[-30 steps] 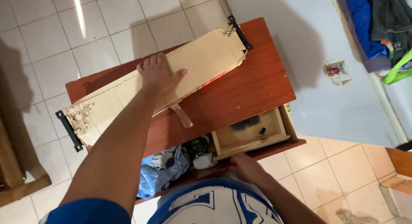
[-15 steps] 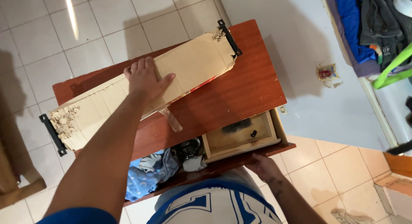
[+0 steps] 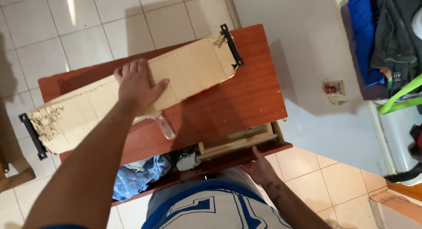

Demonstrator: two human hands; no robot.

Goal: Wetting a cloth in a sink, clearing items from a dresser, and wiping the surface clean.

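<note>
1. A person in a blue-and-white jersey is standing over a reddish wooden cabinet (image 3: 228,106), seen from directly above, with both arms reaching down to it.

2. The left hand (image 3: 136,86) is lying flat, fingers spread, on a long strip of torn cardboard (image 3: 132,95) running diagonally across the cabinet top from the near left to the far right; the palm is pressing down rather than gripping, apparently to keep the sheet from sliding.

3. The cardboard is covering something narrow beneath it: black bracket-like ends (image 3: 231,44) are sticking out past both ragged ends, and a loose strip of clear tape (image 3: 163,126) is curling out from under its near edge.

4. The right hand (image 3: 259,167) is resting against the front edge of the drawer (image 3: 237,141) at the near right of the cabinet, fingers loosely open and touching the wood, closed on nothing; the drawer is standing only slightly out, a sliver of its pale interior showing.

5. Left of the drawer, blue patterned cloth (image 3: 138,174) and a dark object that cannot be made out are bulging from the open front of the cabinet.

6. At the far right, clothing (image 3: 382,31) is lying piled along the edge of a white surface above the tiled floor (image 3: 101,31).
</note>
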